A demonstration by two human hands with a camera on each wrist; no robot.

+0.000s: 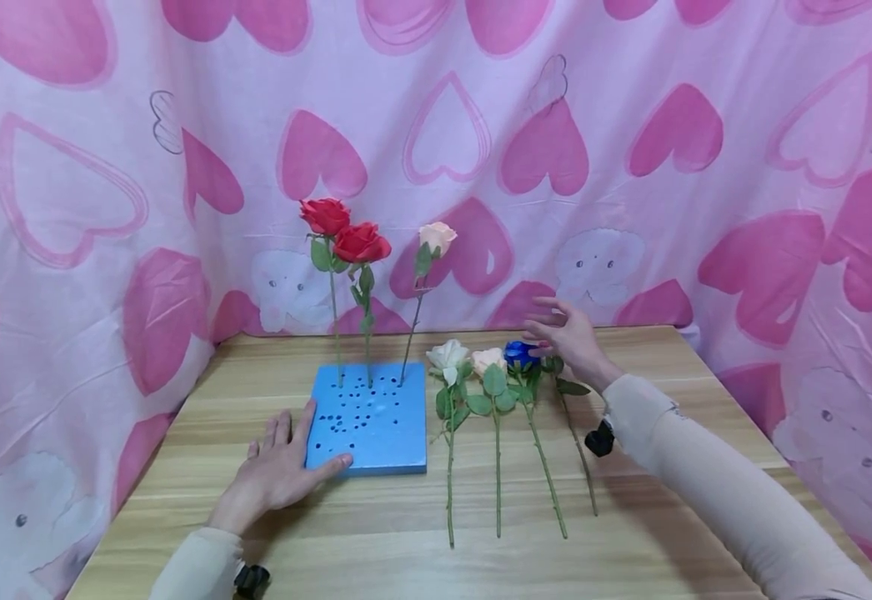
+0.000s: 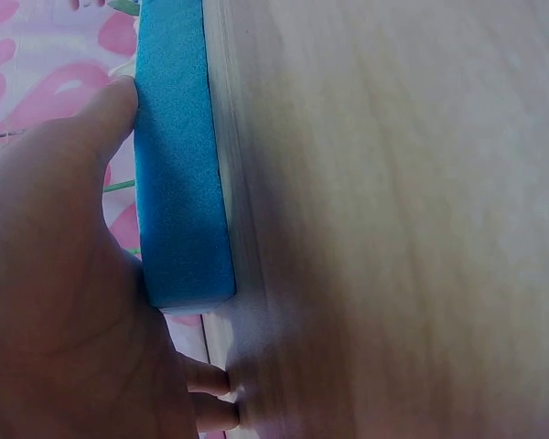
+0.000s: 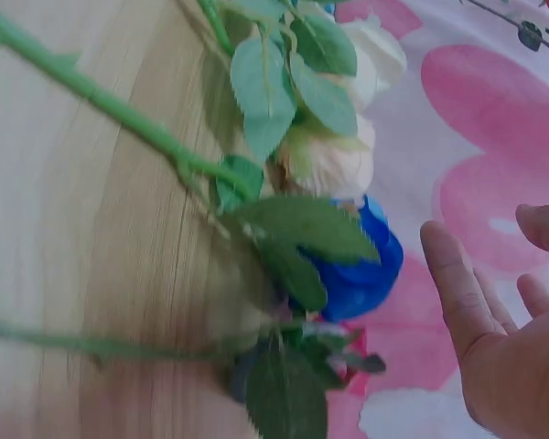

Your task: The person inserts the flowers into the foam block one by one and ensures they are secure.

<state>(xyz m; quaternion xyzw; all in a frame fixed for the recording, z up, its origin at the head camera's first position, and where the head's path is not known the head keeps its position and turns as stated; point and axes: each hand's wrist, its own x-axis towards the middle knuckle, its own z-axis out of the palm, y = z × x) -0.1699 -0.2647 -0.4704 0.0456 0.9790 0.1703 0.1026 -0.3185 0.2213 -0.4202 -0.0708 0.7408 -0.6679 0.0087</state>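
My left hand [image 1: 278,471] rests against the left front corner of a blue foam block [image 1: 398,446], thumb along its front edge and fingers spread by its left side. Two red roses [image 1: 362,244] and a pale peach rose [image 1: 438,238] stand upright in the block's holes. My right hand [image 1: 567,340], fingers extended and holding nothing, hovers over the blooms of the blue rose [image 1: 518,354] and a pinkish-red rose [image 3: 355,358]. The latter's bloom is mostly hidden by the hand in the head view. In the right wrist view, the fingers are apart from the blooms.
A white rose [image 1: 448,358] and another peach rose [image 1: 489,363] lie right of the block, beside the blue one, stems toward the front. Everything sits on a wooden table [image 1: 376,533]. A heart-patterned pink curtain [image 1: 608,50] hangs behind and at both sides.
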